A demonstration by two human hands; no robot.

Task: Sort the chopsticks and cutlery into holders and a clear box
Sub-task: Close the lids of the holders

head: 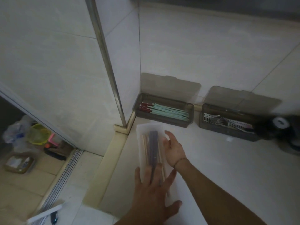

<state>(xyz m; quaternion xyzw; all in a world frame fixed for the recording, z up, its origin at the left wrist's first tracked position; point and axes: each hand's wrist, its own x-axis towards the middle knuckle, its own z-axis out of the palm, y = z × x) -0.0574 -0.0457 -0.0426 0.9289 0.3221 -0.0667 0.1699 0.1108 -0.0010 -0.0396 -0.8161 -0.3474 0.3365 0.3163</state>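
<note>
A clear box (140, 143) lies lengthwise on the white counter and holds wooden and dark chopsticks (153, 146). My left hand (154, 197) rests flat with spread fingers over the box's near end. My right hand (174, 150) is open, its palm against the box's right side. Against the wall, a dark holder (164, 121) with its lid up holds pale green chopsticks (170, 111) with red ends. To its right, a second dark holder (227, 131), lid also up, holds metal forks and other cutlery (217, 120).
A metal post (113, 88) stands at the counter's back left corner. Dark round objects (279, 125) sit at the far right by the wall. Left of the counter's raised edge, the floor lies lower, with a yellow basket (38, 133), bags and boxes.
</note>
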